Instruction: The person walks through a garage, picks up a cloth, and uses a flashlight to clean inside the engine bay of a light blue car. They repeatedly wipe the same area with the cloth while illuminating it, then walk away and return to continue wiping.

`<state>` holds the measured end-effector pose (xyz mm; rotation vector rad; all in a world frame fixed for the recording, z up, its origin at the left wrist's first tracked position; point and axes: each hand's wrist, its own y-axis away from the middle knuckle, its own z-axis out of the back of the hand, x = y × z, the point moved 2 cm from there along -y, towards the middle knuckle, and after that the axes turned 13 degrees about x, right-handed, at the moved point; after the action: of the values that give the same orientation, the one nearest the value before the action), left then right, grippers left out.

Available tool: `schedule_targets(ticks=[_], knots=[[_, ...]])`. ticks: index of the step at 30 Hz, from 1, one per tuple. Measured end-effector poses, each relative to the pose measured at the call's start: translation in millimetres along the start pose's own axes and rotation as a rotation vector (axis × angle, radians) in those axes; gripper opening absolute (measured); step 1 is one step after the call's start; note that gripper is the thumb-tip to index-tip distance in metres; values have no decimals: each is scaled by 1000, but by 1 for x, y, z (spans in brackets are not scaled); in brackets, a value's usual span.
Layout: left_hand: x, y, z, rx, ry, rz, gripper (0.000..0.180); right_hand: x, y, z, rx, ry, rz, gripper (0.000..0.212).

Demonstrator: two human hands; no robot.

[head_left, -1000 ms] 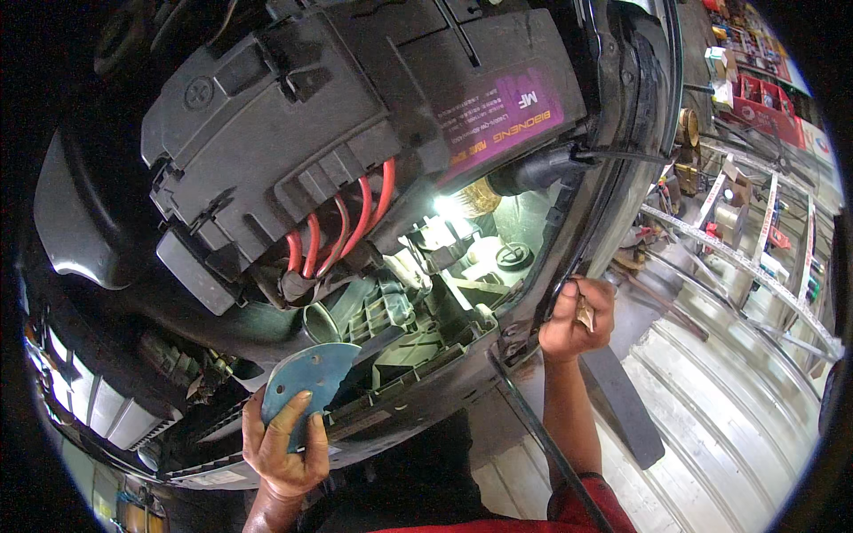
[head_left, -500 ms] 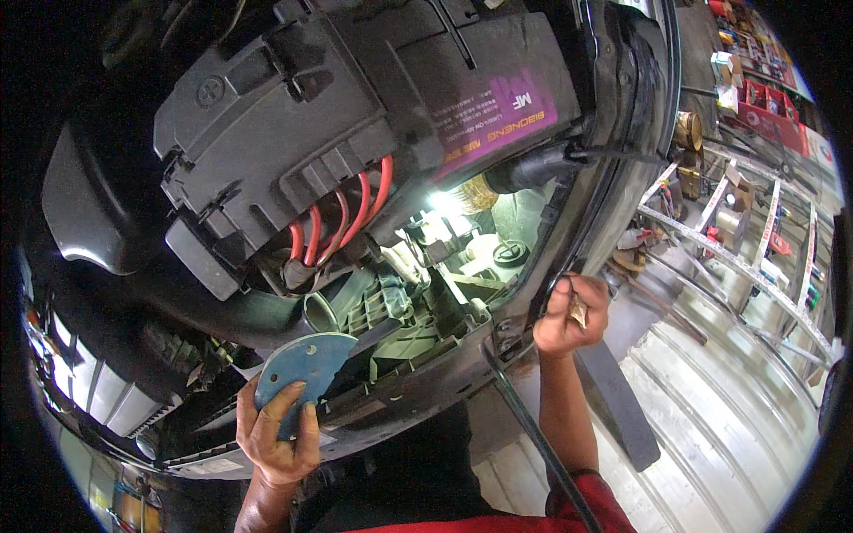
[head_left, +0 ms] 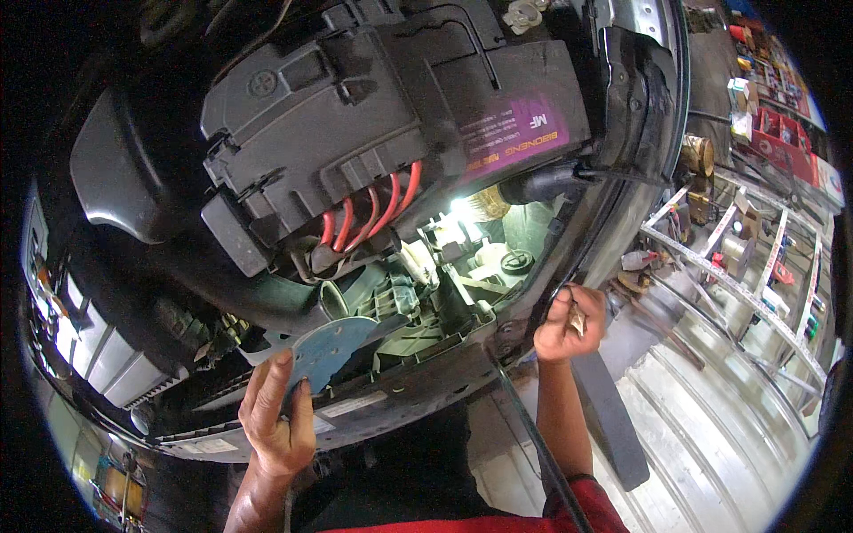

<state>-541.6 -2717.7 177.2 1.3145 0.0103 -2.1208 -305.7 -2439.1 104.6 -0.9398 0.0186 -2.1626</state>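
Observation:
My left hand (head_left: 277,422) pinches a blue sanding disc (head_left: 330,351) between thumb and fingers at the front edge of an open engine bay. The disc has small holes and a torn or folded lower edge, and it tilts away toward the bay. On the right, my right hand (head_left: 570,330) is closed around a small crumpled tan piece (head_left: 577,318), whose kind I cannot make out. That fist is beside the car's body edge (head_left: 542,306), near a dark prop rod (head_left: 533,426) that slants down past my forearm.
A black battery and fuse-box cover (head_left: 311,124) with red cables (head_left: 382,209) fills the upper bay. A bright work lamp (head_left: 464,206) shines beside a capped reservoir (head_left: 514,260). A metal rack (head_left: 737,258) and red bin (head_left: 782,133) are at right.
The disc has tipped from facing me to a flatter angle, with my left fingers shifted on its edge. My right hand stays nearly still while the view shifts slightly.

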Motion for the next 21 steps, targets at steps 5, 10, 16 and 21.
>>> schedule_targets(ticks=[5, 10, 16, 21], knots=[[9, 11, -8, -136, 292, 138, 62, 0, -1, -1, -13, -25, 21, 12], [15, 23, -4, -83, 102, 107, 61, -1, 0, -1, -19, -4, 25, 12], [18, 44, -4, -247, 275, 63, 57, 2, -1, -2, -18, 35, -2, 9], [13, 75, -3, -244, 347, 58, 53, -5, 1, -5, -65, 70, 48, 10]])
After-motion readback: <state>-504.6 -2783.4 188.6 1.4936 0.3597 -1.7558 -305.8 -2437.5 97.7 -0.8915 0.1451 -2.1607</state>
